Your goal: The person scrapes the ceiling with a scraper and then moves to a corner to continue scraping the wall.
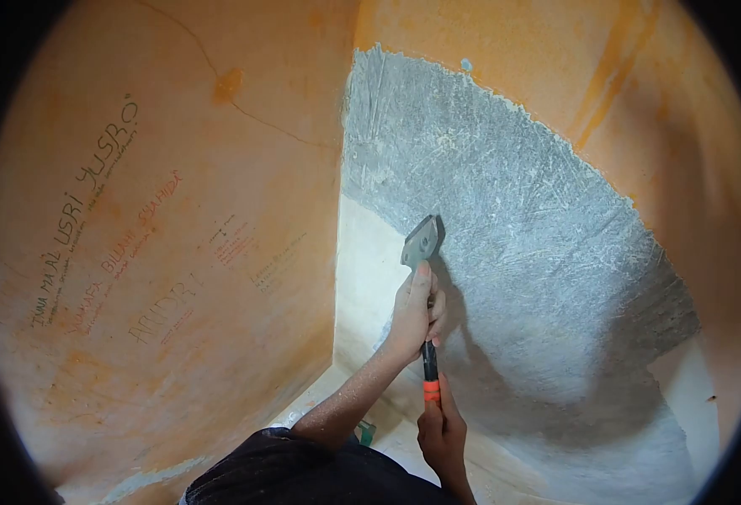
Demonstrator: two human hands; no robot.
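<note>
A long-handled scraper (422,241) with a wide metal head is up against the bare grey patch of wall (505,227), near its border with a whitish strip. Just below the head, my left hand (418,313) is wrapped round the shaft, thumb pointing up towards the blade. Pale dust coats that forearm. Lower down, my right hand (443,433) grips the handle by its black and orange end. The grey surface is covered in fine scratch marks, and its upper edge against the orange paint is ragged.
On the left, an orange-painted wall (160,362) carries handwriting in dark and red ink and a thin crack. It meets the grey wall in a vertical corner. A small green object (366,433) shows low down beside my dark sleeve (303,471). Shadows fall across the lower right.
</note>
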